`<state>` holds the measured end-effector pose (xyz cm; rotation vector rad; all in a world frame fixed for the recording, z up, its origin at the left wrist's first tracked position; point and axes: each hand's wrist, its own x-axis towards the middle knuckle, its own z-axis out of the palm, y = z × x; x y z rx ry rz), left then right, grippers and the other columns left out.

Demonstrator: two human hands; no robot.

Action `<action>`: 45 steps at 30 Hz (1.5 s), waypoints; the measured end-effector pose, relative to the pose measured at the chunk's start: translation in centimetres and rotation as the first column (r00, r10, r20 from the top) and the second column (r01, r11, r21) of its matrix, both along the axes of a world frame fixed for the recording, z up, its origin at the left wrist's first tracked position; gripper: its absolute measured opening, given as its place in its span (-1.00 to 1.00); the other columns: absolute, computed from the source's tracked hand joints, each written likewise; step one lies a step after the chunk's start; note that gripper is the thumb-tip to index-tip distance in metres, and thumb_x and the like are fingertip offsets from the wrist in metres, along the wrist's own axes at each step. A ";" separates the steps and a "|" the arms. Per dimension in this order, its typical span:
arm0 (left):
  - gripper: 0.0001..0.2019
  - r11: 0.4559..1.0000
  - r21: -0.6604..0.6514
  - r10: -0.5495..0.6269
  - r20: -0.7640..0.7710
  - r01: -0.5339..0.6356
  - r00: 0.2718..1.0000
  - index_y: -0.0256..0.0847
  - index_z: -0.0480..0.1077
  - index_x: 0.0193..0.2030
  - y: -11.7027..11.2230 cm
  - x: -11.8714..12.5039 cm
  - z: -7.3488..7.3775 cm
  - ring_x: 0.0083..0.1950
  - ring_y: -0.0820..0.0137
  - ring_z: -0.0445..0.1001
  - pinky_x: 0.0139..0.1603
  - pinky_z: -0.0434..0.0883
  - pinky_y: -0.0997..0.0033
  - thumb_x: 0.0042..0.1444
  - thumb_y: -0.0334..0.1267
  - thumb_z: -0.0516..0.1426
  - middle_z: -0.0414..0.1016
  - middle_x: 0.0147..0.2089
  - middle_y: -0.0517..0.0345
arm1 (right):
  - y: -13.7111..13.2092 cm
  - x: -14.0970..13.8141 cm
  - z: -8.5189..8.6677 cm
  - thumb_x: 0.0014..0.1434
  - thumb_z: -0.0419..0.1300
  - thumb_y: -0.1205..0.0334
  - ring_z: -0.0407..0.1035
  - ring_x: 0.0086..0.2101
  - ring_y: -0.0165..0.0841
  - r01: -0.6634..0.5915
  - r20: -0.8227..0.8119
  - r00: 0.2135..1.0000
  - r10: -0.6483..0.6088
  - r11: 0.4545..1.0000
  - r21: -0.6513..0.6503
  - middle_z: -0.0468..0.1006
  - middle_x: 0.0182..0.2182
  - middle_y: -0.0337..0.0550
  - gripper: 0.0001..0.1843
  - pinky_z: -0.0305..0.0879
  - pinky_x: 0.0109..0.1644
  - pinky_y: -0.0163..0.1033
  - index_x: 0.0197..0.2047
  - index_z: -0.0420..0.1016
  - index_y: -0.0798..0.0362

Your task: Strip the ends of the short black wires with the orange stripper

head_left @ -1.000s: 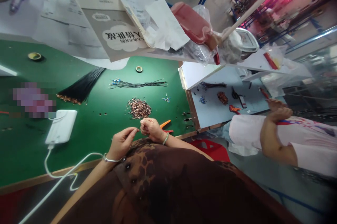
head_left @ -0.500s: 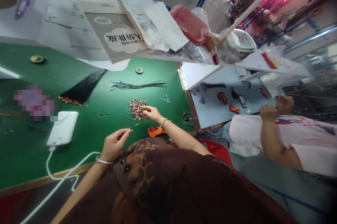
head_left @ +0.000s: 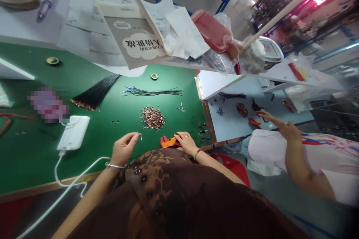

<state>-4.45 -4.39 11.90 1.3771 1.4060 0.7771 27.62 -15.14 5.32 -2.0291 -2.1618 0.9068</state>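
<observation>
My left hand (head_left: 125, 148) is closed in a pinch above the green table's front part. At its fingertips hangs a small blue crimp terminal (head_left: 141, 139), thin and pointing down; whether a wire is joined to it is too small to tell. My right hand (head_left: 186, 143) lies with its fingers over the handles of orange-and-red pliers (head_left: 167, 142), whose head points left. Just beyond both hands is a heap of short copper-coloured pieces (head_left: 153, 117). Several loose blue terminals (head_left: 181, 108) lie right of the heap.
Black wires with blue ends (head_left: 154, 92) lie behind the heap, near a tape roll (head_left: 154, 76). A black wire bundle (head_left: 97, 91) and a white power bank (head_left: 73, 132) are to the left. A shelf with papers (head_left: 84, 25) overhangs the back. A co-worker's hand (head_left: 290, 131) is at the right.
My right hand has left the copper-coloured heap and come down onto the pliers. A blue terminal now shows at my left fingertips. The co-worker's hand has stretched out over the neighbouring table.
</observation>
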 end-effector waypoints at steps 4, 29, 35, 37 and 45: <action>-0.63 1.000 0.008 -0.002 -0.004 0.002 1.000 -0.23 0.60 -0.27 0.6 0.5 0.5 -0.30 0.35 0.56 -0.26 0.47 0.44 0.05 0.06 0.19 0.65 -0.27 0.04 | -0.3 0.3 -0.6 -0.02 0.43 0.25 0.14 0.23 0.02 0.047 0.022 0.999 -0.047 0.999 0.016 0.33 0.20 0.22 -0.30 -0.11 0.35 0.21 0.19 0.36 0.10; -0.65 0.973 0.229 0.002 -0.126 0.027 0.992 -0.22 0.56 -0.28 1.1 1.3 3.8 -0.35 0.37 0.53 -0.26 0.43 0.43 0.13 0.03 0.12 0.62 -0.32 0.10 | 6.4 -10.8 7.6 -0.20 0.26 0.43 0.45 -0.15 -0.21 0.046 -0.859 -0.007 -0.513 0.857 -0.512 0.56 -0.20 -0.12 -0.42 0.35 0.06 -0.06 -0.01 0.39 0.08; -0.67 0.925 0.352 -0.079 -0.188 0.142 0.979 -0.21 0.54 -0.30 1.0 2.1 4.5 -0.37 0.40 0.50 -0.26 0.39 0.46 0.20 -0.02 0.08 0.60 -0.34 0.12 | 6.6 -10.9 7.2 -0.19 0.30 0.40 0.45 -0.15 -0.22 0.056 -0.877 0.023 -0.480 0.876 -0.479 0.54 -0.19 -0.12 -0.40 0.33 0.05 -0.07 0.01 0.37 0.08; -0.67 0.899 0.393 -0.110 -0.218 0.191 0.970 -0.21 0.53 -0.29 1.0 2.5 4.8 -0.39 0.42 0.48 -0.28 0.36 0.47 0.23 -0.05 0.06 0.58 -0.36 0.12 | 6.7 -10.8 7.3 -0.20 0.31 0.39 0.45 -0.15 -0.21 0.050 -0.882 0.026 -0.470 0.882 -0.469 0.54 -0.19 -0.12 -0.39 0.34 0.04 -0.08 0.01 0.37 0.08; -0.66 0.783 0.496 -0.179 -0.400 0.376 0.899 -0.22 0.52 -0.24 0.6 3.7 5.1 -0.40 0.43 0.44 -0.35 0.26 0.47 0.33 -0.11 -0.01 0.56 -0.37 0.10 | 6.9 -10.8 7.8 -0.20 0.29 0.36 0.44 -0.20 -0.23 0.057 -0.890 0.032 -0.454 0.890 -0.452 0.55 -0.22 -0.11 -0.42 0.38 -0.04 -0.10 -0.02 0.37 0.10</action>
